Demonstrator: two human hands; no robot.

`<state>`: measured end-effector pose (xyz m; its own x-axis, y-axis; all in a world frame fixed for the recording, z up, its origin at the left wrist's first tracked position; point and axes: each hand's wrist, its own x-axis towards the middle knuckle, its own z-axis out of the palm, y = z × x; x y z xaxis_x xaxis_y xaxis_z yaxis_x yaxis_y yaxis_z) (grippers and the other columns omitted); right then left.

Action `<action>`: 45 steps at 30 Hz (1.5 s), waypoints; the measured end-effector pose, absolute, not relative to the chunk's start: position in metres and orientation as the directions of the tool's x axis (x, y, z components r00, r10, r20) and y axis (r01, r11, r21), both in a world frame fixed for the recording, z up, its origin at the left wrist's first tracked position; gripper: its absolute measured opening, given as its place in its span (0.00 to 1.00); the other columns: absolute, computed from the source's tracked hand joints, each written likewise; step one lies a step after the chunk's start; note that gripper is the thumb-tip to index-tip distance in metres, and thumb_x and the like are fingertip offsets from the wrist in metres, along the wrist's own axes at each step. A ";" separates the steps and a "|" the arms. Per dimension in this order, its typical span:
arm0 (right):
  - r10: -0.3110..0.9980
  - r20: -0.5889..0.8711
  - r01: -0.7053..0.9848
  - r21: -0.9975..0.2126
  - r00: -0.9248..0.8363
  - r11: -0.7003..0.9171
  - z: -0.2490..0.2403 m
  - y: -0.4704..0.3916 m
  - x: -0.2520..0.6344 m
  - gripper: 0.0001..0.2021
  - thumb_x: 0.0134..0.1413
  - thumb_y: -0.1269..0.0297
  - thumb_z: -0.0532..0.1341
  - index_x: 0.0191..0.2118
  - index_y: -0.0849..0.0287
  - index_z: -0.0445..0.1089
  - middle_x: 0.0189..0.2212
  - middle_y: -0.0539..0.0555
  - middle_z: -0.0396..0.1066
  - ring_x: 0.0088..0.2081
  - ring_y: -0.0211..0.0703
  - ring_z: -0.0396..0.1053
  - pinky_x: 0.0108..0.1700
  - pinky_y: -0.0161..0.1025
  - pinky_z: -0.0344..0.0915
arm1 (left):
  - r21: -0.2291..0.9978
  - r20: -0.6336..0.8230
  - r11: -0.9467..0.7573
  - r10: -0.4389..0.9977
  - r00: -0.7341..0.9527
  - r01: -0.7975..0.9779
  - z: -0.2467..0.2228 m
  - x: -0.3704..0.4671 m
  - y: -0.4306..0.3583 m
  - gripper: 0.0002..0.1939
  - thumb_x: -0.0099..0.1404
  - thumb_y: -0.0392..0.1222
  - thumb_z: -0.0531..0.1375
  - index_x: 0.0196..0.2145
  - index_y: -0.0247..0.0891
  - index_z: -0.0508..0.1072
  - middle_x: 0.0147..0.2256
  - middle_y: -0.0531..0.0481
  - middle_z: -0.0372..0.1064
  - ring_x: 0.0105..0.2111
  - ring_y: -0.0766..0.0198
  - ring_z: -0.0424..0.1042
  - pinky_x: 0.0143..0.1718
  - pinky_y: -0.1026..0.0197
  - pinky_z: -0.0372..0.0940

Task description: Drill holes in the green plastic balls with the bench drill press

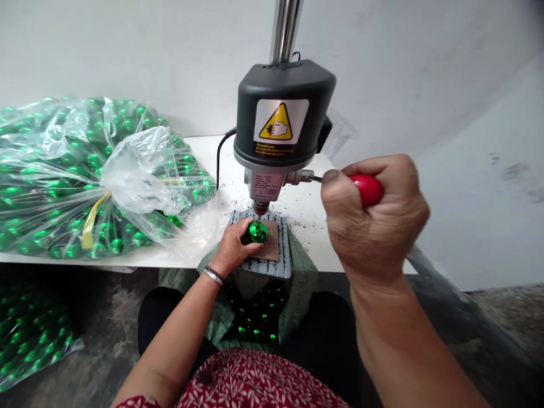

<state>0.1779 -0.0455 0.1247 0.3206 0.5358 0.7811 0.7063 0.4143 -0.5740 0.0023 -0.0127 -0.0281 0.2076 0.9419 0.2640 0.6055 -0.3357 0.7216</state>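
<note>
A shiny green ball (258, 232) stands under the bit of a bench drill press (284, 124). My left hand (236, 243) grips the ball from its left side, thumb in front and fingers behind. The drill bit (259, 216) comes down at the top of the ball; whether it has gone in I cannot tell. Beneath the ball lies a brown board (272, 249) on the grey drill base (284, 266). My right hand (378, 221) is wrapped round the drill press lever, whose red knob (368, 189) shows between thumb and fingers.
A tied clear plastic bag (55, 187) full of green balls covers the table's left side. Another bag of balls (34, 334) rests on the floor at left. Below the drill base, a green sack (301, 266) holds several balls. Dark shavings dot the white table (314, 232).
</note>
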 end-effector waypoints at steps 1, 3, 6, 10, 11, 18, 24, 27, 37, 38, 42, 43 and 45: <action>0.534 0.781 0.715 -0.572 0.324 0.403 0.123 -0.046 0.178 0.07 0.54 0.61 0.59 0.30 0.57 0.62 0.23 0.44 0.61 0.25 0.28 0.56 0.33 0.32 0.58 | 0.722 0.263 -0.335 0.942 0.208 0.605 -0.028 0.002 -0.013 0.30 0.53 0.36 0.70 0.55 0.40 0.73 0.53 0.44 0.75 0.54 0.49 0.72 0.62 0.44 0.61; 0.519 0.789 0.727 -0.562 0.329 0.394 0.121 -0.047 0.177 0.07 0.54 0.61 0.59 0.30 0.56 0.62 0.23 0.44 0.62 0.24 0.29 0.56 0.32 0.32 0.58 | 0.725 0.255 -0.329 0.944 0.208 0.605 -0.028 0.002 -0.013 0.31 0.53 0.36 0.70 0.55 0.39 0.72 0.54 0.43 0.75 0.55 0.49 0.71 0.62 0.44 0.59; 0.477 0.819 0.745 -0.527 0.318 0.408 0.118 -0.048 0.176 0.07 0.54 0.61 0.59 0.30 0.56 0.61 0.22 0.44 0.62 0.23 0.29 0.57 0.31 0.32 0.58 | 0.734 0.234 -0.312 0.950 0.206 0.603 -0.027 0.002 -0.014 0.31 0.54 0.36 0.70 0.56 0.38 0.72 0.54 0.43 0.74 0.56 0.49 0.71 0.63 0.42 0.58; 0.441 0.846 0.771 -0.486 0.298 0.411 0.109 -0.050 0.175 0.07 0.55 0.59 0.58 0.30 0.56 0.62 0.21 0.45 0.63 0.23 0.30 0.59 0.29 0.33 0.59 | 0.741 0.232 -0.316 0.948 0.217 0.592 -0.028 0.001 -0.013 0.31 0.54 0.37 0.70 0.56 0.37 0.72 0.54 0.42 0.74 0.55 0.49 0.71 0.61 0.43 0.59; 0.431 0.853 0.778 -0.476 0.295 0.410 0.106 -0.051 0.175 0.08 0.56 0.59 0.58 0.30 0.56 0.62 0.21 0.45 0.62 0.23 0.30 0.58 0.29 0.33 0.58 | 0.742 0.236 -0.321 0.947 0.218 0.588 -0.028 0.001 -0.013 0.31 0.54 0.37 0.70 0.56 0.37 0.72 0.54 0.42 0.74 0.55 0.49 0.71 0.61 0.43 0.59; 0.334 0.904 0.808 -0.398 0.265 0.436 0.088 -0.053 0.172 0.07 0.58 0.60 0.59 0.32 0.58 0.66 0.24 0.47 0.67 0.24 0.29 0.62 0.28 0.31 0.60 | 0.765 0.235 -0.323 0.945 0.226 0.558 -0.032 0.001 -0.011 0.31 0.54 0.37 0.70 0.55 0.39 0.71 0.55 0.43 0.74 0.56 0.49 0.71 0.62 0.44 0.58; 0.310 0.907 0.812 -0.400 0.284 0.426 0.075 -0.053 0.170 0.06 0.58 0.61 0.59 0.33 0.59 0.67 0.25 0.47 0.69 0.25 0.29 0.65 0.29 0.29 0.61 | 0.758 0.237 -0.313 0.949 0.207 0.573 -0.034 0.001 -0.011 0.31 0.53 0.37 0.71 0.55 0.38 0.72 0.56 0.42 0.73 0.56 0.48 0.70 0.63 0.43 0.56; 0.298 0.921 0.812 -0.368 0.251 0.452 0.063 -0.055 0.171 0.06 0.58 0.62 0.60 0.33 0.60 0.66 0.25 0.47 0.69 0.25 0.29 0.66 0.29 0.29 0.61 | 0.749 0.251 -0.333 0.943 0.220 0.573 -0.035 0.001 -0.011 0.29 0.54 0.38 0.71 0.54 0.39 0.72 0.54 0.43 0.74 0.55 0.49 0.71 0.61 0.44 0.58; 0.620 0.656 0.597 -0.722 0.430 0.350 0.154 -0.016 0.175 0.11 0.56 0.60 0.60 0.29 0.62 0.63 0.21 0.44 0.57 0.24 0.26 0.51 0.29 0.30 0.52 | 0.768 0.223 -0.291 0.957 0.187 0.571 -0.022 0.002 -0.019 0.25 0.52 0.36 0.69 0.49 0.39 0.72 0.45 0.47 0.76 0.48 0.52 0.72 0.54 0.49 0.64; 0.660 0.602 0.572 -0.761 0.449 0.306 0.165 -0.012 0.174 0.10 0.55 0.62 0.60 0.28 0.62 0.62 0.21 0.43 0.56 0.24 0.25 0.50 0.30 0.31 0.52 | 0.781 0.230 -0.298 0.954 0.190 0.548 -0.022 0.000 -0.021 0.25 0.53 0.36 0.68 0.49 0.38 0.72 0.46 0.46 0.76 0.48 0.52 0.72 0.54 0.50 0.64; 0.706 0.516 0.526 -0.817 0.485 0.236 0.181 -0.005 0.173 0.10 0.55 0.63 0.61 0.29 0.63 0.62 0.21 0.42 0.56 0.26 0.26 0.50 0.33 0.32 0.51 | 0.791 0.292 -0.397 0.913 0.284 0.465 -0.025 -0.011 -0.037 0.28 0.53 0.35 0.65 0.53 0.37 0.69 0.53 0.42 0.72 0.54 0.53 0.70 0.59 0.50 0.63; 0.701 0.516 0.523 -0.819 0.492 0.236 0.180 -0.006 0.172 0.10 0.55 0.63 0.62 0.29 0.63 0.62 0.21 0.42 0.56 0.26 0.26 0.50 0.33 0.32 0.51 | 0.773 0.300 -0.431 0.895 0.331 0.465 -0.025 -0.015 -0.044 0.29 0.53 0.35 0.64 0.54 0.38 0.68 0.55 0.41 0.71 0.56 0.52 0.69 0.60 0.50 0.62; 0.690 0.521 0.531 -0.816 0.502 0.229 0.177 -0.006 0.172 0.10 0.55 0.65 0.62 0.29 0.62 0.61 0.22 0.43 0.56 0.27 0.27 0.50 0.34 0.33 0.51 | 0.722 0.291 -0.501 0.846 0.447 0.478 -0.022 -0.022 -0.058 0.30 0.52 0.34 0.63 0.55 0.39 0.69 0.55 0.41 0.71 0.58 0.51 0.68 0.63 0.47 0.60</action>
<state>0.1716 -0.0064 0.1770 0.5022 0.6901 0.5211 0.5314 0.2291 -0.8156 -0.0222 -0.0583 -0.0224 0.4470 0.8459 0.2910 0.4780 -0.5008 0.7216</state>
